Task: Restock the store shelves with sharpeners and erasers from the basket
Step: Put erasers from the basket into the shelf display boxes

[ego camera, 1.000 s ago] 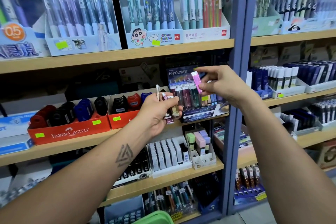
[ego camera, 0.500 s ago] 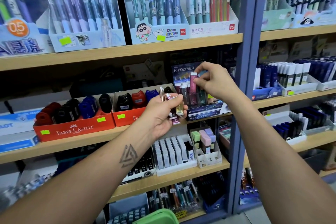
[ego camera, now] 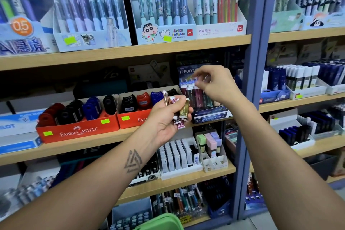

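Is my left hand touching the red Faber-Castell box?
Apart. In the head view the left hand grips slim erasers in front of the red box, clearly nearer the camera.

The box [ego camera: 78,129] on the middle shelf was red with white letters and small yellow-green stickers. The sharpeners [ego camera: 89,107] in it were red, black and blue. The left hand [ego camera: 166,117] held thin erasers [ego camera: 182,113] in gold, pink and white. The eraser box [ego camera: 211,114] was dark blue with white words. The shelf board [ego camera: 130,52] was light brown, and the post [ego camera: 255,61] was grey-blue. The basket [ego camera: 162,222] at the bottom was green.
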{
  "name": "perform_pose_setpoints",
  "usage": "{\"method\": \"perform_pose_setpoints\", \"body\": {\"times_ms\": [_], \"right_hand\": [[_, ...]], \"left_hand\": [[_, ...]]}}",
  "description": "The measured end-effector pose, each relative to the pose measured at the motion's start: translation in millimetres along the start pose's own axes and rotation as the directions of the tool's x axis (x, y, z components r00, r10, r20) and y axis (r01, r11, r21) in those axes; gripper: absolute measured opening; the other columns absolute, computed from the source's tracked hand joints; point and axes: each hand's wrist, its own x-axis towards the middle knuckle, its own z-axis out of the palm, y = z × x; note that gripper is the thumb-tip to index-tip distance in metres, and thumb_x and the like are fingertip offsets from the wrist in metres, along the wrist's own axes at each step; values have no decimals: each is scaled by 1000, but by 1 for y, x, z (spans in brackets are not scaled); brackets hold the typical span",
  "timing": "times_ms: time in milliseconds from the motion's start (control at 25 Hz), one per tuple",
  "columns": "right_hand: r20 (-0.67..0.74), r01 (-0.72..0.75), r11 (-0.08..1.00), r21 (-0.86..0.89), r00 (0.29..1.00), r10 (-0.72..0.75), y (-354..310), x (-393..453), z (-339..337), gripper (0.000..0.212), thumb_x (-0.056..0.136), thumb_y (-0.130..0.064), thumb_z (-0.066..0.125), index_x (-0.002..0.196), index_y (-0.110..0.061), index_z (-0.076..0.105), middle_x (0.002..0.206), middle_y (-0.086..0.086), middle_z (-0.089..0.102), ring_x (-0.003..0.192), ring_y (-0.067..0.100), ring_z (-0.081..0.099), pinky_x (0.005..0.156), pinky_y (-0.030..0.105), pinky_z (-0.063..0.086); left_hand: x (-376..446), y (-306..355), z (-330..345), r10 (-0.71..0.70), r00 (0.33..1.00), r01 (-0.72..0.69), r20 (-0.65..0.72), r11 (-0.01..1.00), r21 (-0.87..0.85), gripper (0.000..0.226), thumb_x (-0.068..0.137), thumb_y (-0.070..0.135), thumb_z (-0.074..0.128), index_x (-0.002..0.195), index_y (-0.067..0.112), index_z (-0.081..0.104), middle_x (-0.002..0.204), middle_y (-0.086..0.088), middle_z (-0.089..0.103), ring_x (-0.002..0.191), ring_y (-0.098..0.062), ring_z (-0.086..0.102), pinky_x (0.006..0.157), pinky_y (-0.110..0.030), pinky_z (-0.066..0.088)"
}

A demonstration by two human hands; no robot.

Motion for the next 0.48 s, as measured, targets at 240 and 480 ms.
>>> {"method": "perform_pose_setpoints", "body": {"times_ms": [240,480], "right_hand": [[473,-195,890,412,880,-27,-13,-10,-12,23,76,-10,84,96,-4,75,78,19,71,72,32,62,71,46,50],[353,-358,660,661,924,147,-1,-9,-24,23,79,13,72,96,-2,68,77,11,69,69,24,67,64,31,59]], "left_hand": [[4,5,10,70,998,-70,-1,995,76,25,91,8,69,115,4,62,88,-18,70,64,-22,68,51,-30,55],[6,11,20,72,997,-73,16,994,82,21,92,5,66,113,1,63,92,-20,71,75,-31,73,62,-43,63]]}}
